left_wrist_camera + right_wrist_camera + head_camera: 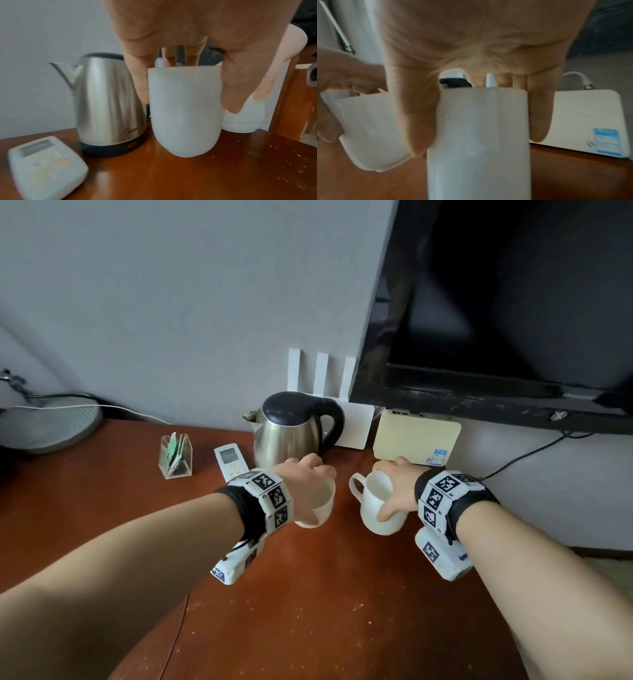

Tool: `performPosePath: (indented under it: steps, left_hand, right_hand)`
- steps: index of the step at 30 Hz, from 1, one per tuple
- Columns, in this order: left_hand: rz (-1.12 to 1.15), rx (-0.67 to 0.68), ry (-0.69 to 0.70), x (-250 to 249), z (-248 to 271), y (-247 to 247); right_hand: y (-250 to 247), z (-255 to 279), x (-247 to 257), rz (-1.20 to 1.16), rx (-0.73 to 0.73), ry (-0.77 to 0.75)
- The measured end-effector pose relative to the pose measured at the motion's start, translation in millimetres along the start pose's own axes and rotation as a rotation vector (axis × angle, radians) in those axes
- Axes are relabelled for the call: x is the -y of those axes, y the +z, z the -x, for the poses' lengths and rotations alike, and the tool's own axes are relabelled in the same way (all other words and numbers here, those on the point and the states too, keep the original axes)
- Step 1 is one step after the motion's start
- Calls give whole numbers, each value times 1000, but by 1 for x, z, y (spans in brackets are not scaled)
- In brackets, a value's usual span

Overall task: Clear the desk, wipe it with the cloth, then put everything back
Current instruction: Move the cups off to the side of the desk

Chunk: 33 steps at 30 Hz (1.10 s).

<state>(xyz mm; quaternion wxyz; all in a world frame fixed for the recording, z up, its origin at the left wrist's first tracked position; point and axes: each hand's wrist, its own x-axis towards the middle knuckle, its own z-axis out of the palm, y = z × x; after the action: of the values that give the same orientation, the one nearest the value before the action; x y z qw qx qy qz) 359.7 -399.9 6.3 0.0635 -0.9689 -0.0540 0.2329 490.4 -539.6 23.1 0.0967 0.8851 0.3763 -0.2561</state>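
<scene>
Left fingers: my left hand (308,481) is clamped over the rim of the left mug (184,109), thumb one side, fingers the other.
Right fingers: my right hand (394,491) grips the right mug (378,505) the same way, thumb on the near wall.
Between the hands: both mugs ride just apart; whether their bases touch the desk (308,611) I can't tell.
Beyond the left fingers: the kettle (291,429) sits close, with the remote (231,462) beside the wrist.
Beyond the right fingers: a cream box (416,438).
Cloth: not in view.
Risk: a rim-only hold could slip, or the mugs could knock together, or my knuckles could clip the kettle as I lift.
Risk two: crumbs on the desk say wiping isn't done.
</scene>
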Motion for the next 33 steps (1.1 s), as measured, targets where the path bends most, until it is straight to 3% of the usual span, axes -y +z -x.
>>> performPosePath:
  steps: [4, 9, 10, 13, 18, 24, 33]
  left_hand:
    - [-102, -47, 1, 38, 74, 20]
    - [-83, -43, -145, 122, 170, 65]
    - [-31, -38, -213, 152, 200, 85]
    - [222, -54, -384, 176, 220, 97]
    - [331, -57, -551, 233, 280, 128]
    - [488, -119, -658, 267, 290, 136]
    - [538, -60, -692, 316, 231, 135]
  right_hand:
    - [-4, 30, 75, 30, -40, -64]
    - [-1, 55, 195, 1, -93, -126]
    - [1, 58, 237, 9, -112, -159]
    - [2, 57, 262, -40, -140, -150]
    - [3, 53, 348, -96, -217, -214]
    - [-10, 27, 392, -149, -280, -233]
    - [-26, -44, 430, -192, -280, -211]
